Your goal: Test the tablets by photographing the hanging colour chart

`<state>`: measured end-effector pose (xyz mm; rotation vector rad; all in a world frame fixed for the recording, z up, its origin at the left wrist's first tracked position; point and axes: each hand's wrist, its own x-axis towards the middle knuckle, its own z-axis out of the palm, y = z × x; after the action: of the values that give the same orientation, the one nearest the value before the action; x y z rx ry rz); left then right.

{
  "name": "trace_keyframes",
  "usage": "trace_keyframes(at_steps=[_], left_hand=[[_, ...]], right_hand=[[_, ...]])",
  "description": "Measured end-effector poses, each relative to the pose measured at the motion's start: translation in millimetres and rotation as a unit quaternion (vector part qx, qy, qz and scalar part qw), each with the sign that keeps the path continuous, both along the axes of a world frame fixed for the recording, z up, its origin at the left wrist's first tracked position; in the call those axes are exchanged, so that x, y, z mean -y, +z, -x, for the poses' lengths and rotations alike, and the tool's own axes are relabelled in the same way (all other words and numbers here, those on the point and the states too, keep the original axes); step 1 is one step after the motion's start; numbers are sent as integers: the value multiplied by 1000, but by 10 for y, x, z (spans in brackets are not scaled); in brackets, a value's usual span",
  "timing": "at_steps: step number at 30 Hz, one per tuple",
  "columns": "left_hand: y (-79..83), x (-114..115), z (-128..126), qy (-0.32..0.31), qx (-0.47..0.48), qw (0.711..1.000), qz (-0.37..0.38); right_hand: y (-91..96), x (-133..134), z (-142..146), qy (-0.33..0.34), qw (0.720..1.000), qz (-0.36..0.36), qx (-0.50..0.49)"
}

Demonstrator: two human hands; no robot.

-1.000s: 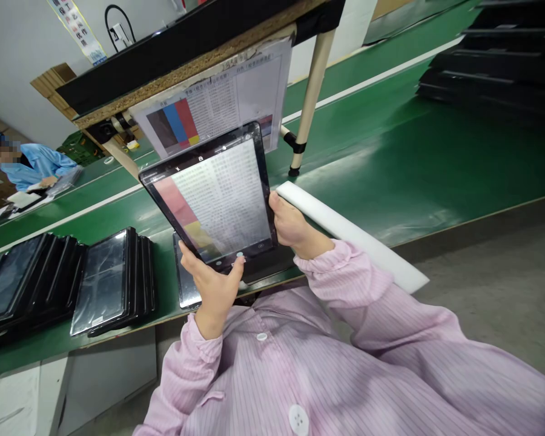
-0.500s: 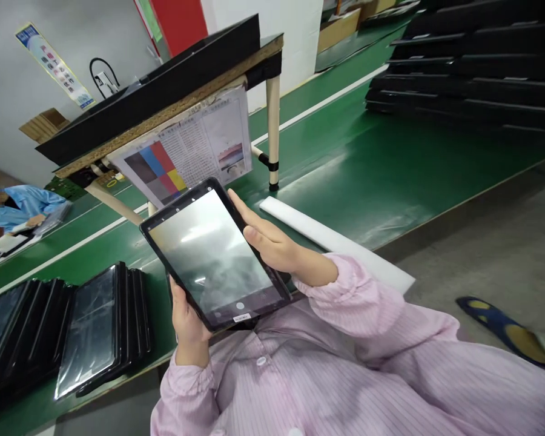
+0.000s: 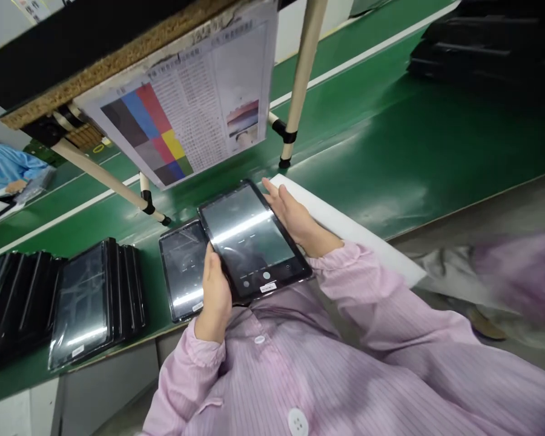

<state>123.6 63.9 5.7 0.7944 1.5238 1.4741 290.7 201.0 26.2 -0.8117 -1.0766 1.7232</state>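
Green conveyor belt [image 3: 390, 151] fills the workbench in front of a person in a pink striped smock, and everything sits around the tablet [image 3: 254, 239] held just above the belt's near edge. Its screen faces up, dark with glare streaks and a few small on-screen buttons near the bottom. The left hand [image 3: 215, 284] is closed around the tablet's lower left edge, thumb over the bezel, fingers hidden beneath. The right hand [image 3: 293, 212] lies at its upper right edge with fingers spread and fairly flat, touching the rim rather than clamping it.

A second ago the tablet was raised and tilted toward the colour test chart [image 3: 186, 103], whose blocks and text showed on its screen; half a second ago it was coming down with a washed-out picture. Now it is low, near flat and dark, which suggests the camera check against the chart is over for this unit.

Just left of the tablet, partly under it, a second tablet [image 3: 184, 275] lies flat on the belt. Further left stands a row of stacked tablets [image 3: 95, 297]. Right of the tablet a white foam strip [image 3: 358, 233] lies along the belt. Above it the chart hangs from a particleboard shelf [image 3: 95, 66] on cream tube legs [image 3: 300, 85]. Far left, a person in blue [image 3: 6, 172] works at another spot.
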Motion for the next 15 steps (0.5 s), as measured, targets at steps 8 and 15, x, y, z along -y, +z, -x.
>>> trace_keyframes(at_steps=[8,15], left_hand=[[-78,191,218,-112,-244,963,-8],[114,504,715,-30,-551,834,19]], right_hand=[[-548,-114,-108,-97,952,-164,241],[-315,352,-131,72,728,-430,530]])
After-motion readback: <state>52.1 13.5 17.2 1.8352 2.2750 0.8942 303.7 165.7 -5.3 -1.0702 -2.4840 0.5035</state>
